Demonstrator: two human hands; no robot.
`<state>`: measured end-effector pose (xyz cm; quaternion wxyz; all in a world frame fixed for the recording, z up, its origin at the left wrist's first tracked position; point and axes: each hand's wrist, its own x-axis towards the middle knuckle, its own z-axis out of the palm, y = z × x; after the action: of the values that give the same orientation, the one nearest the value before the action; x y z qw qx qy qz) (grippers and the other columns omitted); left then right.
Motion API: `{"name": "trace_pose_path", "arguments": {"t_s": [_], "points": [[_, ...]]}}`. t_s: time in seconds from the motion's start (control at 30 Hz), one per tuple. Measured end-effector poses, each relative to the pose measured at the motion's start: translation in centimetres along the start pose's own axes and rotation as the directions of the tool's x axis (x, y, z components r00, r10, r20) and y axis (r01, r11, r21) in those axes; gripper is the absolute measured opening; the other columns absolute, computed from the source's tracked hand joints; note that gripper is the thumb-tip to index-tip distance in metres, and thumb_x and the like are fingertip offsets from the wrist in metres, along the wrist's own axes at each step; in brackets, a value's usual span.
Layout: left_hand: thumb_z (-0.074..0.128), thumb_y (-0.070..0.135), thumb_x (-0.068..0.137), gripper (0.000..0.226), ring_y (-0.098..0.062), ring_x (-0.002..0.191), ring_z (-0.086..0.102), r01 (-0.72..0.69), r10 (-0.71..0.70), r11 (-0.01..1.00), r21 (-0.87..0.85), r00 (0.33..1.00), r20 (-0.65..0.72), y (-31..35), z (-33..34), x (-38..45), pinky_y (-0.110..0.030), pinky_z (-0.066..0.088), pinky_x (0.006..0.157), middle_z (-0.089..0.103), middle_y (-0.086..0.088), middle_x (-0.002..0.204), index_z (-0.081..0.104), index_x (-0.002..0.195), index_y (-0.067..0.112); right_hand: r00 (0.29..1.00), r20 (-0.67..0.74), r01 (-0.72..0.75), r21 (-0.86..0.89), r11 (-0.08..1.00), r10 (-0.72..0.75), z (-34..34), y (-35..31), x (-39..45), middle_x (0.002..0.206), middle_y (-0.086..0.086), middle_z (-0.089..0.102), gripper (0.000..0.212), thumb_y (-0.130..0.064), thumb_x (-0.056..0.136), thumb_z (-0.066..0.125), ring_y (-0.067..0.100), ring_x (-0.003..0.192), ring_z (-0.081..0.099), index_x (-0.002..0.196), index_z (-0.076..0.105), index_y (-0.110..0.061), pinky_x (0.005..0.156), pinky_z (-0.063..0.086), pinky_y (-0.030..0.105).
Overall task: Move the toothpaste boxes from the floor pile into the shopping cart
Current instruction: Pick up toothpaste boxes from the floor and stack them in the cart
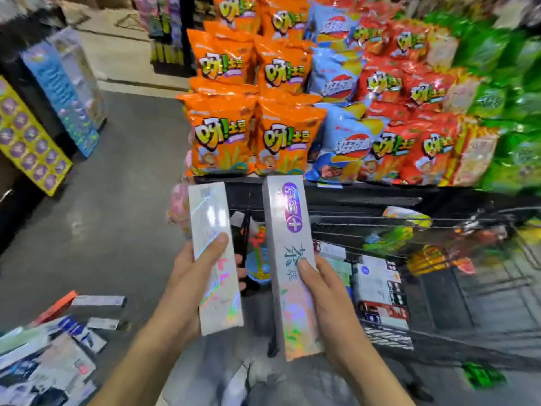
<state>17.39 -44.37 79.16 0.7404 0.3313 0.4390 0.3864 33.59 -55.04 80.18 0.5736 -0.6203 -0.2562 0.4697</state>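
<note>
Two boxes up, not yet in the shopping cart (389,335).
My left hand (187,285) grips one toothpaste box (215,259), my right hand (325,300) another (292,268) (floor pile (49,356) remains).

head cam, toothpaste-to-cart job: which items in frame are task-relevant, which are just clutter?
Task-relevant:
left hand holding a silver box
right hand holding a silver box with purple label
floor pile of boxes
shopping cart, goods already inside

Clutter:
orange snack bags
red snack bags
green snack bags
yellow display
</note>
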Motion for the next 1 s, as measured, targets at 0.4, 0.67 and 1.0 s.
{"name": "trace_pose_path", "arguments": {"t_s": [0.4, 0.67, 1.0], "points": [[0.068, 0.033, 0.091, 0.037, -0.027, 0.065, 0.069, 0.135, -0.154, 0.971, 0.198, 0.985, 0.08, -11.1, 19.2, 10.1, -0.035, 0.055, 0.057, 0.072, -0.015, 0.086, 0.061, 0.121, 0.011, 0.972, -0.226, -0.079, -0.077, 0.994, 0.06, -24.7, 1.9, 7.9, 0.117, 0.002, 0.073, 0.089, -0.042, 0.062, 0.089, 0.023, 0.105, 0.071, 0.138, 0.046, -0.026, 0.094, 0.054, 0.047], [0.073, 0.043, 0.086, 0.039, -0.003, 0.085, 0.073, 0.172, -0.15, 0.937, 0.306, 0.984, -0.093, -20.1, 26.2, 19.8, -0.025, 0.055, 0.07, 0.075, 0.006, 0.109, 0.063, 0.12, 0.027, 0.956, -0.181, -0.279, -0.305, 0.911, 0.232, -34.6, 6.5, 20.6, 0.109, -0.015, 0.053, 0.084, -0.01, 0.073, 0.087, -0.02, 0.074, 0.056, 0.127, 0.027, -0.033, 0.055, 0.04, -0.002], [0.066, 0.036, 0.088, 0.035, -0.013, 0.072, 0.073, 0.19, -0.13, 0.959, 0.211, 0.955, -0.266, -28.0, 23.9, 29.1, -0.027, 0.057, 0.056, 0.077, 0.004, 0.092, 0.062, 0.122, 0.025, 0.971, 0.055, -0.117, -0.745, 0.656, 0.235, -38.7, 19.9, 33.1, 0.11, -0.02, 0.051, 0.071, -0.039, 0.071, 0.083, 0.006, 0.097, 0.061, 0.13, 0.043, -0.037, 0.073, 0.047, 0.027]]}}
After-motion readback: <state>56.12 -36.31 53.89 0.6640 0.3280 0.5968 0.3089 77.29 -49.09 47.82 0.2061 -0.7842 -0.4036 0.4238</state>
